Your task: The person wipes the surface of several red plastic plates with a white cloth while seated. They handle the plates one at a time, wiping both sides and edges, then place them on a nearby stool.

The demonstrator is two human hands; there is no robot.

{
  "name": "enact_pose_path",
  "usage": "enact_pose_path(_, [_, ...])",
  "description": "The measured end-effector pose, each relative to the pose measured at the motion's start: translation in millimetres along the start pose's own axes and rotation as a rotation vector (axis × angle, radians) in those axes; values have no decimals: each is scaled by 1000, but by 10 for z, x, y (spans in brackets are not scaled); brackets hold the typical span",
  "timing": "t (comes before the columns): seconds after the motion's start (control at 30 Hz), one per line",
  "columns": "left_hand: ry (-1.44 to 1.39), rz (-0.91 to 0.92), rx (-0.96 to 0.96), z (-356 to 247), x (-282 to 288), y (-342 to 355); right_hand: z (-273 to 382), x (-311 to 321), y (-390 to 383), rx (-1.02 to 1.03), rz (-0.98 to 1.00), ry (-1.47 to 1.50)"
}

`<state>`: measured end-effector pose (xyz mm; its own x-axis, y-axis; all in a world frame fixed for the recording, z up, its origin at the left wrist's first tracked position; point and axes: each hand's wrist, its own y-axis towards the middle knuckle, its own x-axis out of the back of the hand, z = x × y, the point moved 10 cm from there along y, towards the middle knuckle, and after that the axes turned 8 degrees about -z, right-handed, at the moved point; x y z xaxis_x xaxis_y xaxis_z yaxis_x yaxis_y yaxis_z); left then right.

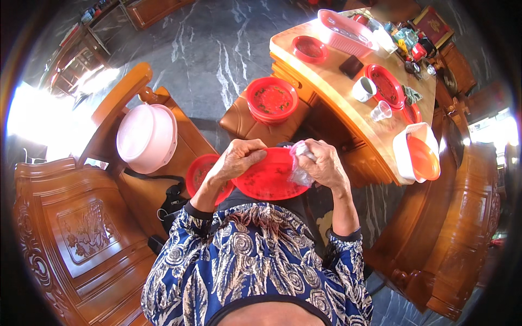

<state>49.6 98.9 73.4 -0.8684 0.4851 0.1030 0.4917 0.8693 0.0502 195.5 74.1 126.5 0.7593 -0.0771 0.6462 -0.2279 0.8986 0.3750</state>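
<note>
A round red plate (269, 176) with a printed pattern is held tilted above my lap. My left hand (240, 156) is closed on its upper left rim, thumb on the near side. In my right hand (328, 167) is a crumpled whitish cloth or plastic wad (300, 173) with pink parts, pressed at the plate's right rim; its exact kind is unclear. Partly behind my left forearm lies another red plate (197, 176). Just beyond my hands, a stack of red plates (272, 98) rests on a brown padded stool (232, 120).
A pink basin (147, 136) stands on the wooden bench at left. The wooden table (331, 81) at right bears red plates (383, 87), a pink basket (345, 32), a dark phone-like slab (351, 66), cups (364, 89) and a white basket (402, 157). Carved wooden seats (81, 233) flank me.
</note>
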Motion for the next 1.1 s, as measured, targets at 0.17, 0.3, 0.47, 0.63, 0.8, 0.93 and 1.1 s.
enact_pose_path(0.17, [-29,88,-14,43,-187,47,326,-199,125,156,65,-187])
enact_pose_path(0.3, [-100,30,5,-65,-39,-14,221,-172,122,48,128,-116])
enact_pose_path(0.47, [-187,-92,52,99,259,-14,-116,62,-74,-56,0,50])
enact_pose_path(0.63, [-365,-217,89,60,408,-92,-433,71,-369,-282,-101,265])
enact_pose_path(0.8, [-520,-364,44,230,586,-100,-595,23,-712,-386,-290,435])
enact_pose_path(0.93, [-573,-355,31,238,660,-89,-674,-86,-867,-414,-305,474])
enact_pose_path(1.1, [-434,-319,0,145,596,-81,-832,-113,-822,-413,-279,872])
